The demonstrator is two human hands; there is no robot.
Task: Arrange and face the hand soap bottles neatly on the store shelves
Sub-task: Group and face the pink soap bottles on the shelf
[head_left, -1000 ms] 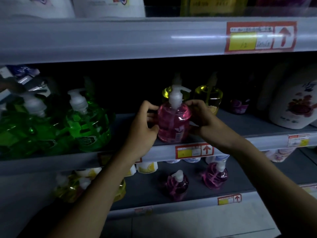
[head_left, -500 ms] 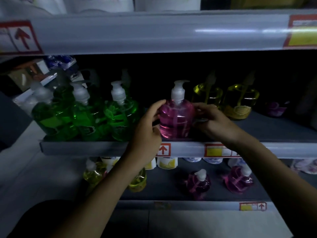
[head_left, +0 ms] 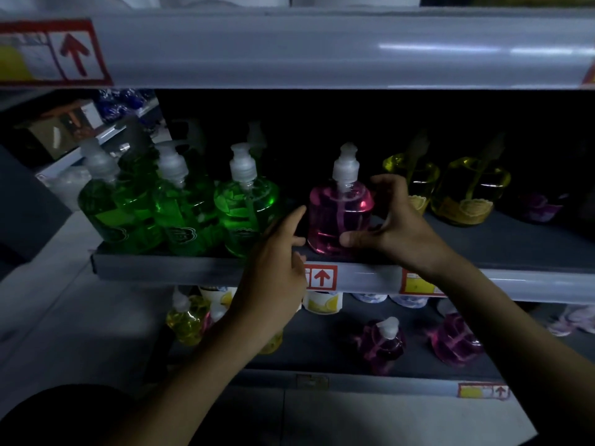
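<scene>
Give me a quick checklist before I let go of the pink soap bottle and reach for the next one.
1. Pink soap bottle upright at the front edge of the middle shelf: ok.
2. Right hand holding it, thumb low on the front, fingers round its right side: ok.
3. Left hand free, fingers open just left of the bottle: ok.
4. Label facing out: cannot tell; none shows on the front.
5. Closed up to the nearest green soap bottle: not ok; a dark gap remains.
6. Yellow soap bottles faced forward: not ok; they sit further back.
</scene>
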